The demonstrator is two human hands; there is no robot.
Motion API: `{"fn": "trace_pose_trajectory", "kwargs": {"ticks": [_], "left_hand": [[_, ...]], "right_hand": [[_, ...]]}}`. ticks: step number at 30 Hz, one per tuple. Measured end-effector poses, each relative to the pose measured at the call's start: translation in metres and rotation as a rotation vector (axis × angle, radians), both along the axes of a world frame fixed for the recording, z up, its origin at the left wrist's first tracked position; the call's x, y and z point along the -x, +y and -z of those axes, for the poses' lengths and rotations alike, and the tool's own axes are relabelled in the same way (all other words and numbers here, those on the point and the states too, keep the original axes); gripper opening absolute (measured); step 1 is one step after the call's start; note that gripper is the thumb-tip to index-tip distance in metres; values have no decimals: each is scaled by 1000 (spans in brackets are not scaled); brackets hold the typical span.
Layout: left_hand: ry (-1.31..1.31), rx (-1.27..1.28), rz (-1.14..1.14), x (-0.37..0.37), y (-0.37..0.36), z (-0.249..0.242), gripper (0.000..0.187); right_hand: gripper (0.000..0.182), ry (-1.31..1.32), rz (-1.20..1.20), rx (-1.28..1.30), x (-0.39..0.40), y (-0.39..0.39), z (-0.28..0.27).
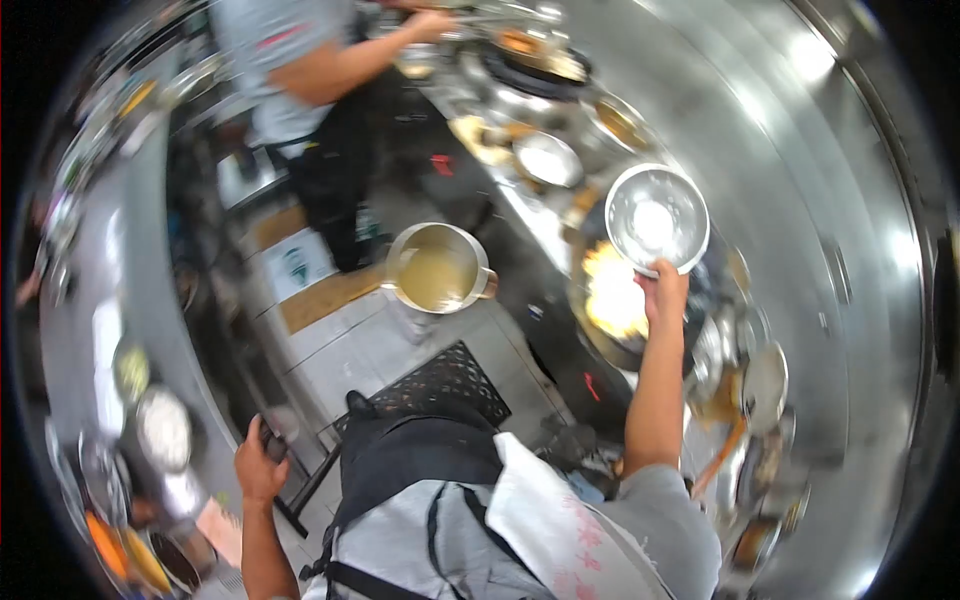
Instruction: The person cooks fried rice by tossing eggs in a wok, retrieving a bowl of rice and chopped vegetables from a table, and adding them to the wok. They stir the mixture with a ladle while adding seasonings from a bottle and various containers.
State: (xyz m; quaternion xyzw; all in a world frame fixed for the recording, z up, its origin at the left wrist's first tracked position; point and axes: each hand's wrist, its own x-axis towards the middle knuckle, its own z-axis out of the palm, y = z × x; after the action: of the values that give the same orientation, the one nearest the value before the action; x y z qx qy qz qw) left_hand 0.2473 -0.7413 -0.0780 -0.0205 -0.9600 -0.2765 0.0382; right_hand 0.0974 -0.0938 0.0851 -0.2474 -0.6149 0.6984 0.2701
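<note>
My right hand (664, 292) is closed on the rim of a shiny metal bowl (655, 215). The bowl is above the stove beside a bright orange-yellow flame (612, 290), which burns in or around a dark wok (695, 310) partly hidden by my arm. Low on the left, my left hand (260, 468) is wrapped round a small dark object (272, 441) whose kind I cannot make out. A metal pot (400, 250) with side handles and yellowish liquid inside is between my hands, in front of my body.
A co-worker (300, 60) in a grey shirt works farther along the stove near another pan (535, 65). Several metal bowls and pans line the stove's back. To the left runs a steel counter (140, 270) with a bowl of white contents (164, 428). A black mat (455, 385) covers part of the floor.
</note>
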Motion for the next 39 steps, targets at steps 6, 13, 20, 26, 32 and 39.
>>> {"fn": "trace_pose_trajectory", "kwargs": {"ticks": [6,13,20,26,32,39], "left_hand": [[-159,-43,0,2,-15,-14,76],[-97,-145,16,-3,-23,-2,74],[-103,-150,37,-6,-26,-8,80],[-152,-133,73,-6,-29,-5,83],[-179,-122,101,-5,-30,-10,84],[-161,-115,100,-4,-28,-7,85]], "right_hand": [[35,-457,-727,213,86,-246,91],[31,-702,-1385,-70,174,-567,134],[52,-527,-1617,-144,155,-703,74],[34,-664,-1932,-503,89,-693,106],[42,-757,-1966,-363,51,-679,137],[59,-920,-1954,-114,25,-693,130]]}}
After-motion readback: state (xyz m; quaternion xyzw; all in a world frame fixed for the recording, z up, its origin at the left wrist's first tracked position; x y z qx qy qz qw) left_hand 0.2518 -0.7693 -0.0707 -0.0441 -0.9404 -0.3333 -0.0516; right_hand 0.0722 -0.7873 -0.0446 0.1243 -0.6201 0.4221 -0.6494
